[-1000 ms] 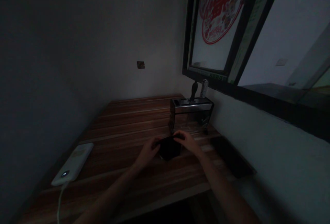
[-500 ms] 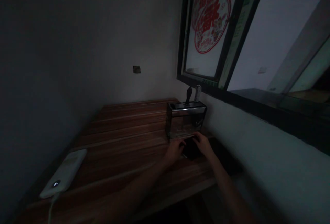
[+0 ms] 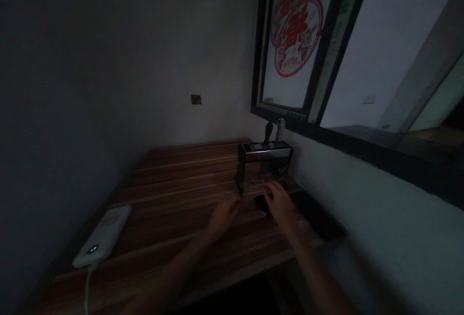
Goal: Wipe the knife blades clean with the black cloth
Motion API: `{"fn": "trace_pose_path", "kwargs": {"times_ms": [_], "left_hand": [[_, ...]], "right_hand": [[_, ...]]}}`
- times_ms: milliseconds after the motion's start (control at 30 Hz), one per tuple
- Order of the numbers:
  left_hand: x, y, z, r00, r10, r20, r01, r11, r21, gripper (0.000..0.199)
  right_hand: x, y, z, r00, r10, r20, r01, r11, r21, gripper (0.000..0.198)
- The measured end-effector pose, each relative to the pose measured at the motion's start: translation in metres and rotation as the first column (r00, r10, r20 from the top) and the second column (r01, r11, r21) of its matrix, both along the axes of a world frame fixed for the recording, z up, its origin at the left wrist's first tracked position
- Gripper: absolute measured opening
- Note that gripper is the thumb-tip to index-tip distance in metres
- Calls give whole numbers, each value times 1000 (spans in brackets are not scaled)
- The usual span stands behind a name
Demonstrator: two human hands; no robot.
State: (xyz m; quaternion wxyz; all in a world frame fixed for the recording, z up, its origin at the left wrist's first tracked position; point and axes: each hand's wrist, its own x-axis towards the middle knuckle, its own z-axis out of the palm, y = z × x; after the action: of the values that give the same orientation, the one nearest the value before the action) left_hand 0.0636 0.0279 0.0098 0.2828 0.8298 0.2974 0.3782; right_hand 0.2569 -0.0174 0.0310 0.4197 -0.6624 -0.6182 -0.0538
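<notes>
In the dim light, my left hand (image 3: 224, 214) hovers over the wooden table with its fingertips pinched together. Whatever it holds, if anything, is too small and dark to make out. My right hand (image 3: 278, 202) is to its right, fingers also closed in a pinch, with a faint thin pale bit at the fingertips that I cannot name. A flat black object (image 3: 260, 204) with a pale edge lies under and beside my right hand, partly hidden by it. Just beyond both hands stands a shiny knife holder-like rack (image 3: 266, 153) with a dark handle (image 3: 268, 133) sticking up.
A white power bank (image 3: 105, 235) with a lit display and a cable lies on the wooden table (image 3: 174, 199) at left. Behind the rack stands a small silvery cylinder (image 3: 280, 130). A long dark mat-like strip (image 3: 319, 216) runs along the right wall below a framed window (image 3: 315, 126).
My left hand has moved left, away from the black object and my right hand. The right hand has shifted slightly left over the black object. The camera view has turned a little.
</notes>
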Motion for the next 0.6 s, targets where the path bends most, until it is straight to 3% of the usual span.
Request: {"fn": "trace_pose_path", "kwargs": {"times_ms": [67, 167, 267, 333, 433, 600], "left_hand": [[-17, 10, -2, 979, 152, 139, -124, 974, -192, 22], [-38, 28, -13, 882, 386, 270, -252, 871, -422, 25], [-51, 39, -26, 823, 495, 281, -369, 840, -398, 23], [-54, 42, -31, 827, 503, 252, -412, 847, -336, 23], [-54, 45, -34, 840, 500, 211, -433, 852, -295, 23], [-52, 44, -32, 873, 448, 195, -389, 879, -276, 21]], "right_hand": [[-40, 9, 2, 965, 205, -163, -210, 978, -11, 22], [-100, 30, -9, 830, 451, -328, -489, 872, -37, 22], [-137, 50, -32, 716, 554, -425, -622, 783, -27, 21], [-146, 59, -46, 675, 559, -480, -648, 761, -26, 21], [-144, 65, -58, 660, 550, -512, -656, 753, -38, 21], [-140, 62, -60, 645, 556, -523, -663, 749, -21, 22]]}}
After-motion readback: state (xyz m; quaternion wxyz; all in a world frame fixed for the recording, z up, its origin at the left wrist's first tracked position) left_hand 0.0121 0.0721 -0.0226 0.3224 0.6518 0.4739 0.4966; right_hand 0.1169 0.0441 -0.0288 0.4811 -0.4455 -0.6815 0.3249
